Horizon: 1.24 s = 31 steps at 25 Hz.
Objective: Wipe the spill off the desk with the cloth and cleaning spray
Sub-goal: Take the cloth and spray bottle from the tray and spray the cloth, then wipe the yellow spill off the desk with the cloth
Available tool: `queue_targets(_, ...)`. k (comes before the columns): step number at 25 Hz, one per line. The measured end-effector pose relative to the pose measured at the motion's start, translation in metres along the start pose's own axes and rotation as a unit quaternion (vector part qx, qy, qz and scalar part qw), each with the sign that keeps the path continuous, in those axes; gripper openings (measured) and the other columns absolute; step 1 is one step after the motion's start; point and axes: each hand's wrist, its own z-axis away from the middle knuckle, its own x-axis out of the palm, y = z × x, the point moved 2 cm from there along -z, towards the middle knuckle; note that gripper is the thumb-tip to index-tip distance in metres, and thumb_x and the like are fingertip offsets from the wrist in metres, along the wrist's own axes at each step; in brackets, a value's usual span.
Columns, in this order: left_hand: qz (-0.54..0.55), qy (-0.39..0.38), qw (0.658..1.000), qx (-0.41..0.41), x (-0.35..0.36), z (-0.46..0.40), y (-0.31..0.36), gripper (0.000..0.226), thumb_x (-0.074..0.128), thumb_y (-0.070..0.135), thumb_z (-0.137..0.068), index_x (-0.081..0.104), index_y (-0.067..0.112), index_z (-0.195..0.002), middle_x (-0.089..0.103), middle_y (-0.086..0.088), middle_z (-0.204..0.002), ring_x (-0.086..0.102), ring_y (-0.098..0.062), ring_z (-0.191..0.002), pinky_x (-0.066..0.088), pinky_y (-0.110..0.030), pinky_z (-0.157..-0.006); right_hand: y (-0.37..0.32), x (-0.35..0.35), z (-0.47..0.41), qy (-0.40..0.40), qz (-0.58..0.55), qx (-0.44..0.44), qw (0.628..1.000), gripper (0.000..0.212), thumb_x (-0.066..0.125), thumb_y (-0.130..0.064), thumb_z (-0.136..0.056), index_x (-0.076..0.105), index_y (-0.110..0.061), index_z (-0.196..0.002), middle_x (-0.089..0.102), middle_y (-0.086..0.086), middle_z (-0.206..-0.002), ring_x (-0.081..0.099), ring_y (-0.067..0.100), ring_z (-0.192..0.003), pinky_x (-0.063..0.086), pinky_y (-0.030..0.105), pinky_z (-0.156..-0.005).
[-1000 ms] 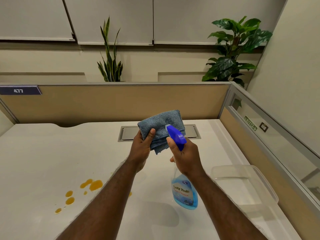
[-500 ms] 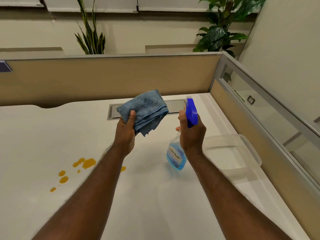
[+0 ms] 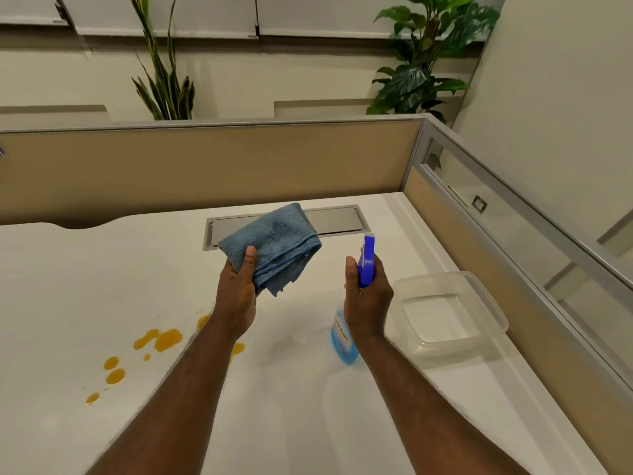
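Note:
My left hand [image 3: 238, 296] holds a folded blue cloth [image 3: 277, 245] up above the white desk [image 3: 68, 286], thumb pressed on its front. A hand's width to the right, my right hand [image 3: 368, 303] grips the neck of a spray bottle [image 3: 342, 337] with a blue trigger head [image 3: 366, 260] and blue liquid; its nozzle points away from me, not at the cloth. An orange spill [image 3: 168, 339] lies in several drops on the desk, below and left of my left forearm, which hides part of it.
A clear plastic container [image 3: 448, 313] sits on the desk right of the bottle. A grey cable hatch [image 3: 335, 221] is set into the desk behind the cloth. Tan partition panels [image 3: 205, 169] close the back and right sides. Plants stand beyond them.
My hands have moved apart: the cloth went left, the bottle right, and its nozzle turned away from the cloth. Both hands sit lower over the desk.

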Motion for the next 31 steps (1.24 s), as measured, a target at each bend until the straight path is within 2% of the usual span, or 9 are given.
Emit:
queue_targets(7, 0.006, -0.016, 1.000, -0.014, -0.002, 0.005, -0.004, 0.046, 0.054, 0.044, -0.085, 0.054, 0.024, -0.127, 0.066, -0.004, -0.121, 0.064, -0.024, -0.110, 0.055, -0.045, -0.089, 0.005, -0.001, 0.010, -0.012, 0.028, 0.004, 1.000, 0.012, 0.060, -0.045, -0.087, 0.051, -0.040, -0.093, 0.059, -0.015, -0.079, 0.059, 0.012, -0.071, 0.057, 0.033, -0.067)
queue_targets(10, 0.013, -0.026, 0.999, -0.017, -0.005, 0.007, -0.004, 0.028, 0.051, 0.038, -0.092, 0.059, 0.030, -0.117, 0.070, 0.002, -0.113, 0.069, -0.018, -0.102, 0.060, -0.036, -0.078, 0.014, -0.008, 0.017, -0.038, 0.043, 0.025, 0.998, 0.044, 0.058, -0.050, -0.082, 0.053, -0.025, -0.118, 0.063, -0.003, -0.106, 0.060, 0.008, -0.086, 0.053, 0.021, -0.078)
queue_targets(13, 0.021, -0.030, 0.999, -0.020, -0.008, 0.017, -0.002, 0.035, 0.053, 0.040, -0.089, 0.058, 0.025, -0.121, 0.070, 0.000, -0.114, 0.069, -0.019, -0.102, 0.059, -0.034, -0.077, 0.016, -0.022, 0.025, -0.049, 0.078, 0.026, 0.995, 0.069, 0.064, -0.052, -0.082, 0.041, -0.015, -0.136, 0.055, 0.006, -0.126, 0.053, 0.011, -0.107, 0.043, 0.017, -0.084)
queue_targets(16, 0.028, -0.025, 0.999, -0.027, -0.014, 0.036, 0.000, 0.047, 0.059, 0.045, -0.082, 0.058, 0.023, -0.123, 0.071, -0.002, -0.114, 0.069, -0.020, -0.102, 0.059, -0.034, -0.076, 0.012, -0.046, 0.044, 0.014, 0.123, -0.028, 0.992, 0.070, 0.063, -0.049, -0.080, 0.040, -0.011, -0.134, 0.049, 0.010, -0.124, 0.048, 0.017, -0.114, 0.041, 0.028, -0.091)
queue_targets(20, 0.045, -0.003, 0.998, -0.037, -0.028, 0.070, 0.003, 0.040, 0.058, 0.043, -0.083, 0.060, 0.026, -0.120, 0.072, -0.001, -0.114, 0.069, -0.019, -0.102, 0.058, -0.032, -0.075, -0.003, -0.056, 0.091, 0.000, 0.048, -0.092, 0.995, 0.040, 0.058, -0.041, -0.086, 0.047, -0.013, -0.113, 0.052, 0.003, -0.104, 0.052, 0.011, -0.097, 0.045, 0.018, -0.078)
queue_targets(23, 0.077, 0.008, 0.995, -0.058, -0.042, 0.107, 0.004, 0.046, 0.059, 0.043, -0.084, 0.060, 0.022, -0.124, 0.071, -0.005, -0.118, 0.068, -0.023, -0.106, 0.058, -0.035, -0.076, -0.010, -0.037, 0.133, -0.073, -0.059, 0.110, 0.989, 0.017, 0.060, -0.044, -0.087, 0.054, -0.031, -0.096, 0.062, -0.002, -0.092, 0.060, 0.013, -0.087, 0.051, 0.032, -0.074)
queue_targets(26, 0.110, 0.001, 0.988, -0.109, -0.056, 0.151, -0.003, 0.053, 0.062, 0.045, -0.084, 0.058, 0.016, -0.128, 0.068, -0.009, -0.123, 0.065, -0.027, -0.112, 0.057, -0.039, -0.081, -0.018, -0.016, 0.168, -0.215, -0.206, 0.433, 0.851, 0.035, 0.050, -0.059, -0.086, 0.059, -0.032, -0.107, 0.064, -0.001, -0.115, 0.058, 0.022, -0.108, 0.047, 0.041, -0.088)
queue_targets(28, 0.113, -0.021, 0.983, -0.143, -0.063, 0.181, -0.011, 0.053, 0.062, 0.046, -0.085, 0.060, 0.014, -0.127, 0.065, -0.012, -0.127, 0.063, -0.029, -0.115, 0.056, -0.040, -0.084, -0.025, -0.011, 0.183, -0.246, -0.306, 0.466, 0.793, 0.051, 0.049, -0.064, -0.078, 0.061, -0.031, -0.115, 0.068, -0.001, -0.118, 0.058, 0.024, -0.113, 0.049, 0.039, -0.082)
queue_targets(31, 0.053, -0.027, 0.982, -0.178, -0.077, 0.214, -0.016, 0.058, 0.065, 0.054, -0.080, 0.062, 0.018, -0.125, 0.068, -0.009, -0.122, 0.066, -0.025, -0.110, 0.056, -0.038, -0.083, -0.040, -0.009, 0.198, -0.214, -0.378, 0.420, 0.797, 0.056, 0.052, -0.055, -0.084, 0.057, -0.021, -0.128, 0.065, 0.009, -0.126, 0.060, 0.030, -0.116, 0.053, 0.040, -0.079)
